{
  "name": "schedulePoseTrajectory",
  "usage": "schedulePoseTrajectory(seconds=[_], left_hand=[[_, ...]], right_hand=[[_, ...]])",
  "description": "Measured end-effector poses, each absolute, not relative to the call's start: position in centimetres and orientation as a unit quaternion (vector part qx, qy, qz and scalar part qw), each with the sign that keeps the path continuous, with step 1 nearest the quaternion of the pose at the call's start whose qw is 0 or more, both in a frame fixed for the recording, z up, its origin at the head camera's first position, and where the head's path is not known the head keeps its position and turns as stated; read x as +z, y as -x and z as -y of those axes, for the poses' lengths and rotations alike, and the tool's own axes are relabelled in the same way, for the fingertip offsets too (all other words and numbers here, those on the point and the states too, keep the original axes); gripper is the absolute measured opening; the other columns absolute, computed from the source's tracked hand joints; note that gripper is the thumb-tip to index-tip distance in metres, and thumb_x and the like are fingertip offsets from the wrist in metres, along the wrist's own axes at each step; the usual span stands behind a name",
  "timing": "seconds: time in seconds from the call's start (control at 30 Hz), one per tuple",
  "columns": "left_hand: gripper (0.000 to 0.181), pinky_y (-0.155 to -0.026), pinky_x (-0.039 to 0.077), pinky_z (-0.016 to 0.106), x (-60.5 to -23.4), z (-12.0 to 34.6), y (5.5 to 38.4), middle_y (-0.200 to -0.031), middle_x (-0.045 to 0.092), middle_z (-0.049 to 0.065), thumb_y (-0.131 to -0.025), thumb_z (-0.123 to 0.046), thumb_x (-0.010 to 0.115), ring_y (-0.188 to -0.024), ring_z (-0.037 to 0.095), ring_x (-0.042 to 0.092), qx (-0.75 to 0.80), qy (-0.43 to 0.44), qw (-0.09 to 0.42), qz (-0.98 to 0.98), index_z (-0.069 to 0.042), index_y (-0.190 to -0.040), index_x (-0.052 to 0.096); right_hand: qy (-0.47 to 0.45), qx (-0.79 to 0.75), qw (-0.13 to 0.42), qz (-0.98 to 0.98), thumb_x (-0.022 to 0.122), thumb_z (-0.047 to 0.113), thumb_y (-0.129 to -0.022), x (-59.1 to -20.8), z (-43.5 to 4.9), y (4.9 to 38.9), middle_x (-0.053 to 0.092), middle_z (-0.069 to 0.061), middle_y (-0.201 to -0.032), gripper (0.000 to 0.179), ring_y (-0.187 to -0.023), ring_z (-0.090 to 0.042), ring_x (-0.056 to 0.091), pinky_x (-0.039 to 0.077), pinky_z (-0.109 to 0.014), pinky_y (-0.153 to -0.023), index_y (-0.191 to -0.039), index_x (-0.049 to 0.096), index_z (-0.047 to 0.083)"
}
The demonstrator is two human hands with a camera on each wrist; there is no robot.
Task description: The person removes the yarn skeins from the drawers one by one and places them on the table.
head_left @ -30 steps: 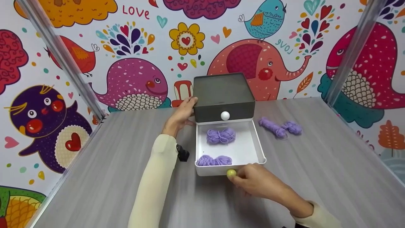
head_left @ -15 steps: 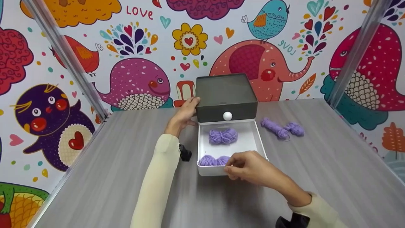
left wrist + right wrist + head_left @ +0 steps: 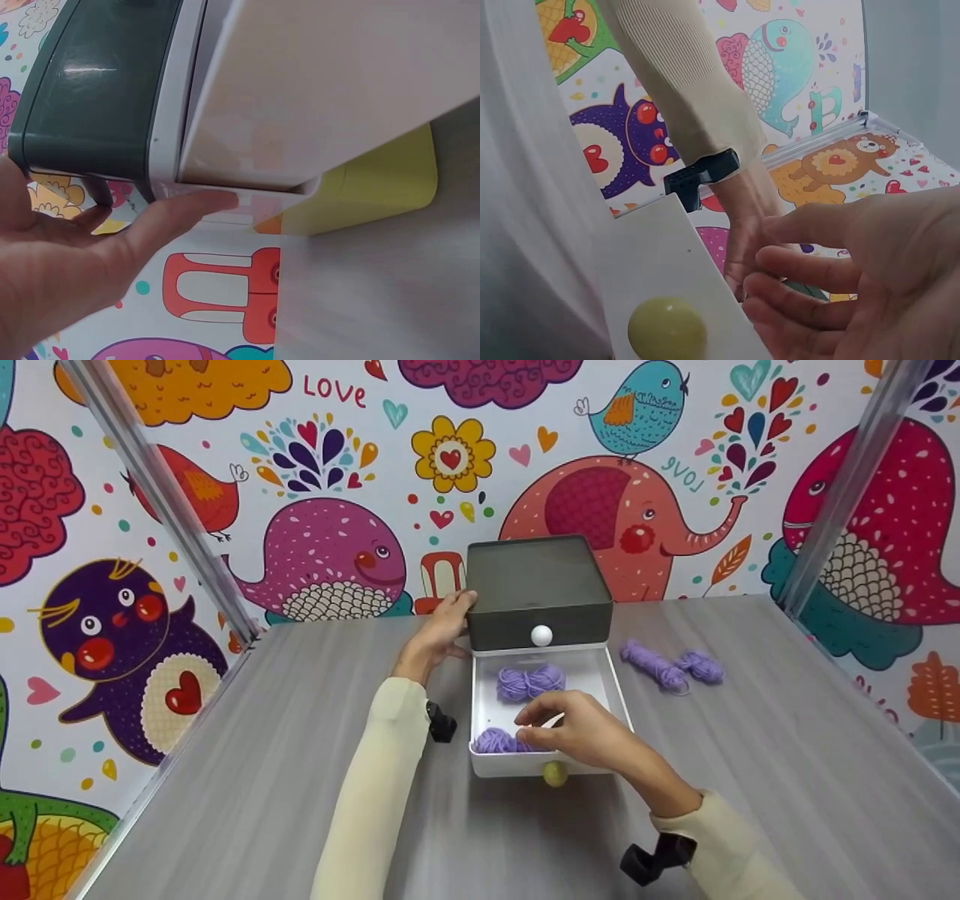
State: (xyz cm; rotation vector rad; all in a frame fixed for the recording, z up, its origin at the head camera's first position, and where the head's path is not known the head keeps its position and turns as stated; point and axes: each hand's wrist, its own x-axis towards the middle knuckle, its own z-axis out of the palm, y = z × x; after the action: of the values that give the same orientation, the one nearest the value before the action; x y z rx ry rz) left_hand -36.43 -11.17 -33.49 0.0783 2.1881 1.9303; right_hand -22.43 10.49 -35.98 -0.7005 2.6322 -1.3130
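A small drawer cabinet [image 3: 536, 574] with a dark grey top stands near the back wall. Its white drawer [image 3: 510, 766] is pulled out toward me, with a yellow-green knob [image 3: 555, 774] on the front. Inside lie two purple yarn skeins, one at the back [image 3: 531, 682] and one at the front [image 3: 495, 741], partly hidden by my fingers. My left hand [image 3: 441, 628] rests against the cabinet's left side, its thumb lying along the white part in the left wrist view. Over the drawer's front hovers my right hand [image 3: 581, 727], fingers loosely bent and holding nothing.
Two more purple yarn skeins [image 3: 654, 666] [image 3: 701, 666] lie on the grey table right of the cabinet. The upper section carries a white knob [image 3: 541, 635]. A yellow base section [image 3: 382, 180] shows below the drawer in the left wrist view. Printed panels enclose the table.
My right hand has let go of the yellow-green knob and moved up over the drawer's front, above the near skein. My left hand stays at the cabinet's side.
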Motion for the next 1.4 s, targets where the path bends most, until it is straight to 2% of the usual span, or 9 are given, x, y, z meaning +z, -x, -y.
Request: schedulePoseTrajectory(seconds=[0.2,0.43,0.73,1.1,1.4], left_hand=[[0.060,-0.105,0.036,0.073,-33.5,11.2,36.5,-0.155,0.037,0.022,-0.107,-0.041,0.039,-0.145,0.045,0.035,0.662,-0.027,0.113,-0.741,-0.013,-0.157,0.023],[0.056,-0.104,0.038,0.073,-33.5,11.3,36.6,-0.154,0.039,0.022,-0.107,-0.042,0.039,-0.145,0.044,0.036,0.661,-0.028,0.113,-0.741,-0.013,-0.154,0.028],[0.058,-0.104,0.039,0.072,-33.5,11.3,36.5,-0.154,0.039,0.021,-0.107,-0.043,0.038,-0.145,0.044,0.037,0.650,-0.028,0.114,-0.751,-0.014,-0.156,0.026],[0.060,-0.104,0.039,0.072,-33.5,11.3,36.6,-0.157,0.035,0.020,-0.107,-0.043,0.038,-0.146,0.045,0.035,0.650,-0.028,0.116,-0.751,-0.014,-0.157,0.024],[0.060,-0.103,0.040,0.072,-33.5,11.4,36.5,-0.156,0.035,0.021,-0.107,-0.043,0.038,-0.146,0.046,0.034,0.653,-0.029,0.116,-0.748,-0.015,-0.157,0.023]], right_hand=[[0.230,-0.428,0.065,-0.872,0.077,0.021,-0.087,-36.5,-9.8,23.1,0.072,-0.009,-0.105,0.026,-0.102,-0.023,0.065,0.055,-0.040,-0.089,-0.107,0.074,0.004],[0.232,-0.411,0.087,-0.877,0.079,0.019,-0.085,-37.1,-9.5,24.0,0.074,-0.008,-0.100,0.029,-0.095,-0.019,0.066,0.054,-0.032,-0.081,-0.107,0.074,0.002],[0.245,-0.388,0.130,-0.879,0.079,0.018,-0.086,-37.8,-9.6,25.0,0.076,-0.012,-0.104,0.027,-0.097,-0.022,0.071,0.057,-0.037,-0.086,-0.107,0.075,0.002],[0.246,-0.358,0.129,-0.891,0.080,0.010,-0.084,-37.8,-9.0,25.3,0.076,-0.014,-0.103,0.024,-0.098,-0.024,0.071,0.057,-0.040,-0.089,-0.105,0.076,0.000],[0.265,-0.354,0.111,-0.890,0.081,0.010,-0.082,-38.2,-8.7,25.6,0.077,-0.014,-0.099,0.022,-0.093,-0.023,0.071,0.058,-0.038,-0.086,-0.101,0.077,-0.001]])
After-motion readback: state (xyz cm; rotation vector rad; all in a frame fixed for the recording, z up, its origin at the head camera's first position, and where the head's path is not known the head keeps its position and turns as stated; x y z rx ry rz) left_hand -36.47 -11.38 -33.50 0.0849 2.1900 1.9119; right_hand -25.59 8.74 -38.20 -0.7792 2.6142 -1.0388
